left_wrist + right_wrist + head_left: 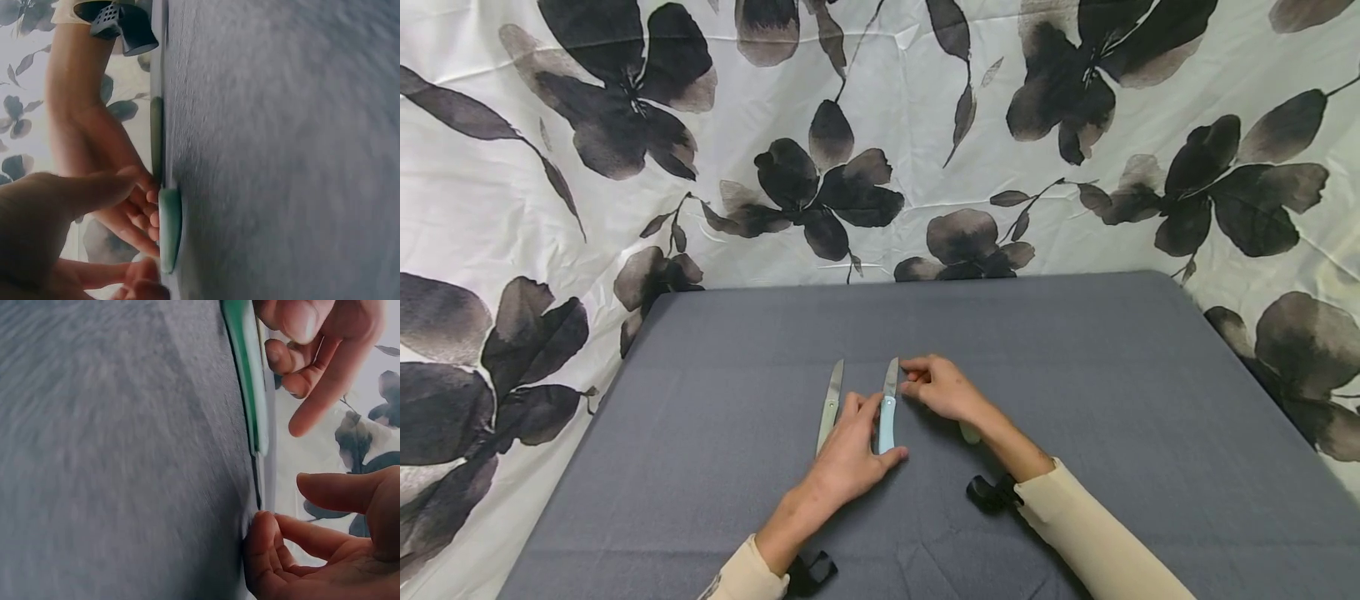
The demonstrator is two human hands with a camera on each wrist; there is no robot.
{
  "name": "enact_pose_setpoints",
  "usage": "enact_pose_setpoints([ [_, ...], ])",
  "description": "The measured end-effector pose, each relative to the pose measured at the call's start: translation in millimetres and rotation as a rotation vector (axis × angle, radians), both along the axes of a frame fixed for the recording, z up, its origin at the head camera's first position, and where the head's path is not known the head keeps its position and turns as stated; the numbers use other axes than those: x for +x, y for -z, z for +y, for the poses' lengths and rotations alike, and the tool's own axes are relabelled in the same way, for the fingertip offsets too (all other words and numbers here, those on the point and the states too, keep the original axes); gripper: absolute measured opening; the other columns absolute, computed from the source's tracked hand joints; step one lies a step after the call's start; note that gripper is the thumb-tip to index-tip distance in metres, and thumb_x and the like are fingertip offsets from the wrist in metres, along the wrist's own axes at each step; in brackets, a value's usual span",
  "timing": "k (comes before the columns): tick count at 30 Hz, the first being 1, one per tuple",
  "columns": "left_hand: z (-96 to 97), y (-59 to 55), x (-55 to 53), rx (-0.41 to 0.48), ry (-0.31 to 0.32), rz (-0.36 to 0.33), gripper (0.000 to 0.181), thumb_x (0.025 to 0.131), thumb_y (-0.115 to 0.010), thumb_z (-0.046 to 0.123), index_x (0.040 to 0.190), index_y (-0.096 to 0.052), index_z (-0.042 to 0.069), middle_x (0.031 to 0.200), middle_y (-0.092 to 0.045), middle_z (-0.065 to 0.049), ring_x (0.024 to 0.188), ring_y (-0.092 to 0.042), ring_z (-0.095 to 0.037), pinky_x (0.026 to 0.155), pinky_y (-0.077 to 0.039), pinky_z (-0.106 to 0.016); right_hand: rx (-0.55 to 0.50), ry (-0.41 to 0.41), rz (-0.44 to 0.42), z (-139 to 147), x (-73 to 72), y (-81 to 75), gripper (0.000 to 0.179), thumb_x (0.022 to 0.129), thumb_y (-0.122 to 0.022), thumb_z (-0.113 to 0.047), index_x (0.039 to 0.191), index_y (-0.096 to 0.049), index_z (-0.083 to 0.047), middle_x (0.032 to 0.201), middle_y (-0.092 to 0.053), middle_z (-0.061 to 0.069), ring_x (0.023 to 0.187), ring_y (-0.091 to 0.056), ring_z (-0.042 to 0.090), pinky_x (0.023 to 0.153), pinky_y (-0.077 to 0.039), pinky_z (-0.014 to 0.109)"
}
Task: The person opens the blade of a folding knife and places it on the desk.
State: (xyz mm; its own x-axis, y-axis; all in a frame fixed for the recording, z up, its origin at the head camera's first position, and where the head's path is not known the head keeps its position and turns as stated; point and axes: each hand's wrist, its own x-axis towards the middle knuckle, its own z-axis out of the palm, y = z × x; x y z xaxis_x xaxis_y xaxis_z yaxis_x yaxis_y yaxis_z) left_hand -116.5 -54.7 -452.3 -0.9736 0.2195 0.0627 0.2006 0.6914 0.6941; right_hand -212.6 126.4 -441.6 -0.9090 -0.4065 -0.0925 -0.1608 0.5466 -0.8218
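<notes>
A folding knife with a light blue handle point(887, 423) lies on the grey cloth, blade out and pointing away from me. My left hand point(853, 457) spans its handle, thumb on the near right and fingers on the left, without gripping it. At the blade's tip is my right hand point(946, 390), its fingertips point(262, 528) right by the metal and its thumb held apart. To the left lies a knife with a pale green handle point(830, 410), blade also out, its near end hidden by my left hand. Another green handle point(969, 432) peeks out under my right wrist.
Grey cloth point(715, 375) covers the table, with creases near the front. Behind it hangs a white curtain point(895, 92) with dark flowers. A black wrist camera point(988, 494) sits below my right forearm, another point(811, 573) by my left sleeve.
</notes>
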Motion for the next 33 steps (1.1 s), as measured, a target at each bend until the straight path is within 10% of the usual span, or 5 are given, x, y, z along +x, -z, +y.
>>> enact_pose_setpoints([
  [17, 34.4, -5.1, 3.2, -0.051, 0.107, 0.108, 0.043, 0.097, -0.074, 0.012, 0.138, -0.063, 0.006, 0.114, -0.057, -0.007, 0.093, -0.060, -0.016, 0.077, -0.053, -0.026, 0.062, 0.074, 0.123, 67, -1.3, -21.8, 0.031, 0.104, -0.063, -0.013, 0.131, -0.069, 0.001, 0.121, -0.069, 0.020, 0.106, -0.065, 0.032, 0.081, -0.053, 0.036],
  [33, 55.7, -7.8, 2.4, -0.125, 0.142, 0.043, 0.046, 0.097, -0.074, 0.018, 0.138, -0.060, 0.004, 0.107, -0.057, -0.004, 0.078, -0.052, -0.005, 0.067, -0.048, -0.020, 0.166, 0.003, 0.065, 85, -10.1, -10.6, 0.032, 0.100, -0.067, -0.010, 0.130, -0.068, 0.002, 0.109, -0.068, 0.018, 0.093, -0.063, 0.024, 0.072, -0.049, 0.032],
])
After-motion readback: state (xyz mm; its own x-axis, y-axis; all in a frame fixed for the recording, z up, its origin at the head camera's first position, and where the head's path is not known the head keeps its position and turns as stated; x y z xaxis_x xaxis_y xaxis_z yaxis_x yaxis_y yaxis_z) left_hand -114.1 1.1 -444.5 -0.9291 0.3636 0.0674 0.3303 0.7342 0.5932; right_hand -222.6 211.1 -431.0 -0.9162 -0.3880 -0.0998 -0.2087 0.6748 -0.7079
